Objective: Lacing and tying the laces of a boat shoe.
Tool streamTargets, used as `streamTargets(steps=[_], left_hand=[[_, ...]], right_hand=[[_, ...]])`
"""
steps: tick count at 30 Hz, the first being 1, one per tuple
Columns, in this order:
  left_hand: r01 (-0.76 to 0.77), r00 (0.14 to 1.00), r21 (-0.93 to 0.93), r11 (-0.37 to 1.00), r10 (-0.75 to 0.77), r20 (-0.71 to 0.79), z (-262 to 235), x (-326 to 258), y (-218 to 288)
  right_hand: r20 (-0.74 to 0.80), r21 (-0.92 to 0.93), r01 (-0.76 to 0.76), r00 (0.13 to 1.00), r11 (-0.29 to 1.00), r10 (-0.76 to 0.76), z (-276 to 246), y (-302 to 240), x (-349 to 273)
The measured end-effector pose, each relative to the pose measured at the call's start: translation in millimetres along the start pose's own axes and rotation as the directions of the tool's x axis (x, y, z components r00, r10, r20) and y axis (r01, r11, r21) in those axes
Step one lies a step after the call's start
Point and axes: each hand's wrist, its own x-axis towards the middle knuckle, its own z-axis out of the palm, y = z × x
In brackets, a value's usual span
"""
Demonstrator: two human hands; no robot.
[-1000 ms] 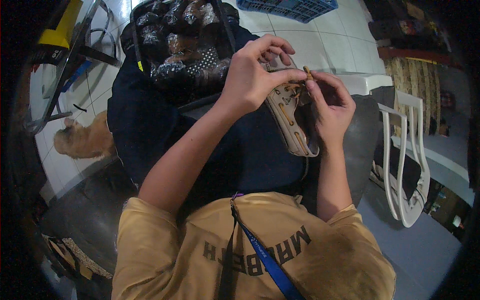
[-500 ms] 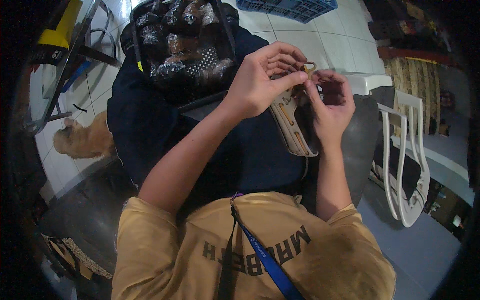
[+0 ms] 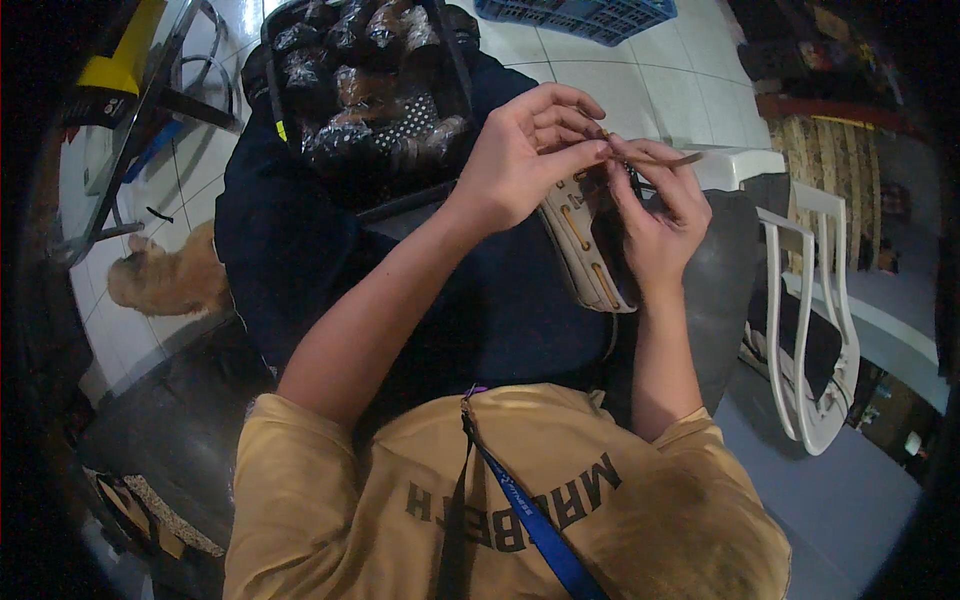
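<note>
A beige boat shoe with tan lacing along its side rests over my lap, its upper end hidden behind my hands. My left hand comes at it from the left, thumb and fingers pinched on the tan lace at the shoe's top. Close against those fingertips, my right hand pinches the same lace. One loose end sticks out to the right across the right fingers. The exact grip between the fingertips is partly hidden.
Ahead of my lap stands a black crate of plastic-wrapped bundles. A blue crate lies on the tiled floor beyond. To the left is a light brown furry animal; at the right, a white plastic chair.
The small lace loop above my fingertips is gone, and a lace end now extends rightward over my right fingers. My right fingers have shifted slightly; the shoe has barely moved.
</note>
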Motion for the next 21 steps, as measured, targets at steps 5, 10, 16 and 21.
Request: streamTargets(steps=[5, 10, 16, 21], left_hand=[[0.024, 0.998, -0.033, 0.999, -0.022, 0.066, -6, 2, 5], [0.034, 0.998, 0.112, 0.993, -0.041, 0.057, -3, 2, 9], [0.008, 0.999, 0.125, 0.992, -0.012, 0.03, -4, 4, 6], [-0.11, 0.993, 0.343, 0.933, 0.117, 0.002, -6, 5, 4]], right_hand=[[-0.001, -0.077, -0.002, 1.0, 0.997, 0.002, -3, -6, 2], [-0.022, -0.023, -0.032, 0.999, 0.999, 0.031, -2, -1, 0], [0.018, 0.192, -0.277, 0.96, 0.941, 0.279, -1, 2, -3], [0.066, 0.342, -0.301, 0.953, 0.89, 0.297, -3, 5, -5]])
